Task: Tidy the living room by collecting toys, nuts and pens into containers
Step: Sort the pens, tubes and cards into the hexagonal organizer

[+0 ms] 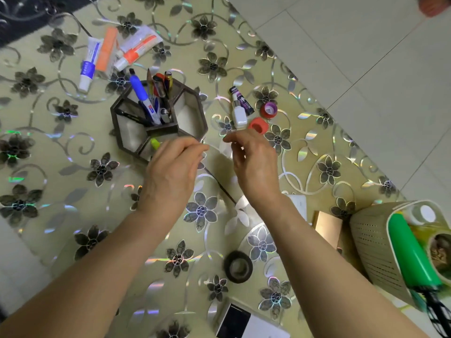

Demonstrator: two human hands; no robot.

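A dark wooden hexagonal organiser (195, 111) stands on the flowered tablecloth. One compartment holds several pens, among them a blue marker (139, 87). A yellow-green highlighter (155, 143) lies in a front compartment. Just in front of it, my left hand (174, 167) pinches a thin dark stick (220, 185) that slants down toward me between my hands. My right hand (255, 162) hovers beside it with fingers curled and thumb and forefinger tips together. What lies between them is not visible.
Several ointment tubes (109, 52) lie at the back left. A purple tube (241, 98), a white bottle (239, 117), a red cap (258, 125) and a small tape roll (268, 109) sit behind my right hand. Black tape (238, 265) is near me. A perforated basket (373, 245) stands at the right table edge.
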